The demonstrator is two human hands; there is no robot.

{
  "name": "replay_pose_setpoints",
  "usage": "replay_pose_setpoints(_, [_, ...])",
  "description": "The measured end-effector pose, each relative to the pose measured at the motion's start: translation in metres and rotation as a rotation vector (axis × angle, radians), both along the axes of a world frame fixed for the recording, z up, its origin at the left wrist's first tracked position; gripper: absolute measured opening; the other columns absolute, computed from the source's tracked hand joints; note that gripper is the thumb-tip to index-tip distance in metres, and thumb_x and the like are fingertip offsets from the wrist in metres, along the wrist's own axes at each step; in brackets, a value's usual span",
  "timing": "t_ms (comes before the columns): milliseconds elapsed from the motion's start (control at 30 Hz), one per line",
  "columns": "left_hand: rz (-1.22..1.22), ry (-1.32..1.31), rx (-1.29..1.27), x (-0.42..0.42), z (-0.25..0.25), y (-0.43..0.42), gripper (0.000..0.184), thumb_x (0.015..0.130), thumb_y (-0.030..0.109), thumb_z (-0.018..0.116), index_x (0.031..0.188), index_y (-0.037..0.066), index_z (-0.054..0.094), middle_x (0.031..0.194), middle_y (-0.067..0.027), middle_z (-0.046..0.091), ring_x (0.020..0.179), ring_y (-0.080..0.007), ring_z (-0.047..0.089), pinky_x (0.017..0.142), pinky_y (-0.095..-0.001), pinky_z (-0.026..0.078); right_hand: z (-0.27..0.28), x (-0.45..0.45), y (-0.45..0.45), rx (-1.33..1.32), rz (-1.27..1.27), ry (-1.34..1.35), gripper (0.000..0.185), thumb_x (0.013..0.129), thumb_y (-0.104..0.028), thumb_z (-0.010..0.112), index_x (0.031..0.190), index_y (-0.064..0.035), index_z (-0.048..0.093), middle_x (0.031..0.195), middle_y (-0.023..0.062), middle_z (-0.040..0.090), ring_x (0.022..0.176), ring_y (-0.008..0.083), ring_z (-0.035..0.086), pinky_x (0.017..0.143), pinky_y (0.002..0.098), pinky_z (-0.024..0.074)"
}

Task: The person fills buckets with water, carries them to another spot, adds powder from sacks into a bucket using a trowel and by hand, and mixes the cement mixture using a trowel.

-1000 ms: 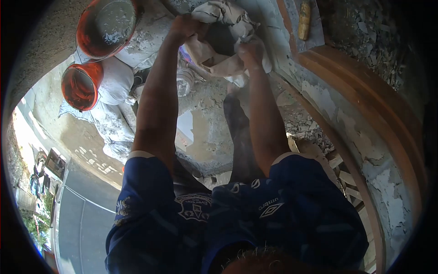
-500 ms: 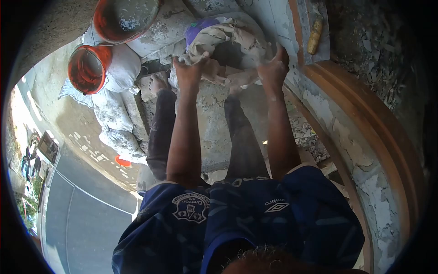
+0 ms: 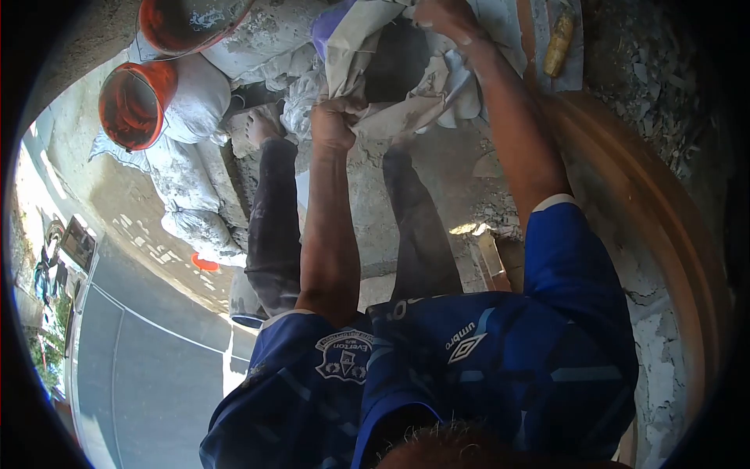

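Observation:
A beige sack [image 3: 406, 116] with a purple patch stands near my feet. Its mouth is open, the edge folded over, and the inside looks dark grey. My left hand [image 3: 334, 123] is closed in a fist round the near left part of the sack's rim. Farther off, at the upper right, my right hand [image 3: 449, 19] grips the far side of the same rim, its fingertips close to the picture's top edge. What lies deep in the sack cannot be made out.
Two orange buckets [image 3: 129, 105] with grey residue are at the upper left, beside several filled white sacks [image 3: 187, 176]. On the right run a curved brown ledge [image 3: 625, 164] and rubble [image 3: 648, 94], with a yellowish cylindrical object [image 3: 559, 43] between. A small orange item [image 3: 205, 262] lies left.
My right hand has moved up and away to the sack's far rim. My left hand has shifted slightly down and closed into a fist. The sack's mouth is pulled wider.

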State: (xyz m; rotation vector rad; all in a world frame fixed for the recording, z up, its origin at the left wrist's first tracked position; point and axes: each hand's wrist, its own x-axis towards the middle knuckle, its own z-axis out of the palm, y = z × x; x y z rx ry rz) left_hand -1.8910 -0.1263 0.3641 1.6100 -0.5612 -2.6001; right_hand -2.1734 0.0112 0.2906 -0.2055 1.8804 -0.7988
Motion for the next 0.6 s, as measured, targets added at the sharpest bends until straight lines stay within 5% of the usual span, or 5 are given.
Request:
replay_pose_setpoints(133, [-0.062,0.321,0.180,0.018,-0.014,-0.004,0.064,0.057,-0.004,0.054,0.120,-0.011,0.057,0.095,-0.0195,0.070,0.069,-0.0237,0.065,0.065,-0.0306,0.053,0.001,-0.022,0.016,-0.172,-0.092,-0.161,0.041,0.078,-0.030,0.074,0.103,-0.0016,0.059,0.110,0.0193,0.061,0.098,0.0338,0.059,0.080,0.0480,0.0483])
replay_pose_setpoints(267, [0.106,0.443,0.452,0.013,-0.111,-0.014,0.026,0.058,0.001,0.052,0.079,-0.005,0.065,0.084,-0.0204,0.069,0.071,-0.0324,0.067,0.075,-0.0426,0.057,-0.016,-0.034,-0.011,-0.139,0.007,0.014,0.051,0.075,-0.029,0.076,0.112,-0.0020,0.055,0.113,0.0211,0.059,0.102,0.0372,0.058,0.083,0.0495,0.0479])
replay_pose_setpoints(300, [0.077,0.495,0.539,-0.012,-0.073,-0.024,0.034,0.058,0.000,0.051,0.088,-0.006,0.066,0.089,-0.0191,0.070,0.080,-0.0334,0.068,0.081,-0.0442,0.056,-0.015,-0.034,-0.020,-0.090,0.072,0.137,0.054,0.074,-0.029,0.077,0.114,-0.0021,0.054,0.114,0.0216,0.058,0.103,0.0381,0.058,0.084,0.0499,0.0477])
replay_pose_setpoints(433, [-0.289,0.210,0.181,-0.005,-0.035,-0.048,0.054,0.068,0.000,0.065,0.121,-0.006,0.057,0.110,-0.0183,0.067,0.100,-0.0309,0.066,0.095,-0.0426,0.051,0.061,0.006,-0.037,0.079,0.259,0.758,0.066,0.071,-0.029,0.080,0.123,-0.0025,0.049,0.118,0.0234,0.056,0.107,0.0415,0.056,0.088,0.0514,0.0473])
replay_pose_setpoints(600, [-1.021,-0.273,-1.220,-0.078,0.049,-0.052,0.106,0.065,0.032,0.087,0.146,-0.002,0.028,0.133,-0.0234,0.053,0.116,-0.0351,0.060,0.097,-0.0426,0.050,0.153,0.110,-0.001,0.366,-0.310,0.877,0.078,0.067,-0.033,0.084,0.128,-0.0006,0.047,0.118,0.0252,0.055,0.109,0.0462,0.055,0.087,0.0530,0.0488])
